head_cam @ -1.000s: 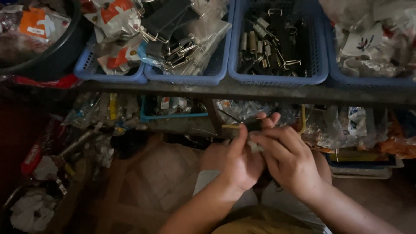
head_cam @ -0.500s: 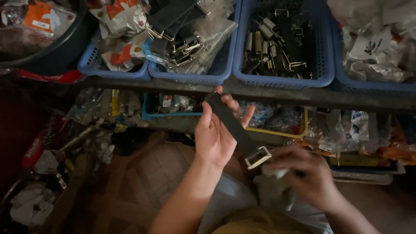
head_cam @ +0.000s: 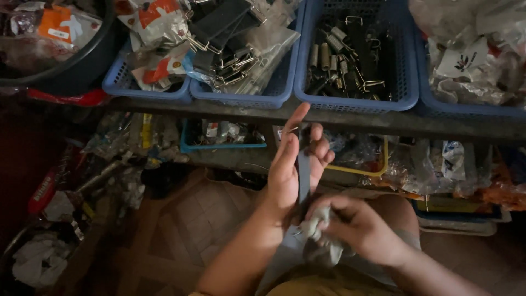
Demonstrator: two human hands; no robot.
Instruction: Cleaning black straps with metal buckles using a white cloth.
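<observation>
Dim clutter is crowding every side of this workspace, and the patterned floor (head_cam: 181, 230) is showing only in a small patch below the person's arms. Nearest the camera, the right hand (head_cam: 359, 230) is closing around a crumpled pale grey rag (head_cam: 318, 222), its grip clenched on the cloth and pressing it against the lower end of a dark flat strap (head_cam: 304, 170). Just above, the left hand (head_cam: 290, 167) is holding that strap upright, fingers loosely curled around it with the forefinger stretched upward, so the strap is standing between the two hands in front of the shelf edge. Judging by this, the wiping of the strap seems to be under way at its bottom end, with the upper length not yet covered by the rag. Beyond the hands, a lower shelf is carrying a teal tray (head_cam: 222, 143) and a yellow-rimmed tray (head_cam: 361, 167) among plastic bags. Farther off, on the upper shelf (head_cam: 246, 107), blue baskets are sitting side by side: one (head_cam: 252, 96) is holding more dark straps with metal buckles, another (head_cam: 356, 101) is holding springs and metal clips.
</observation>
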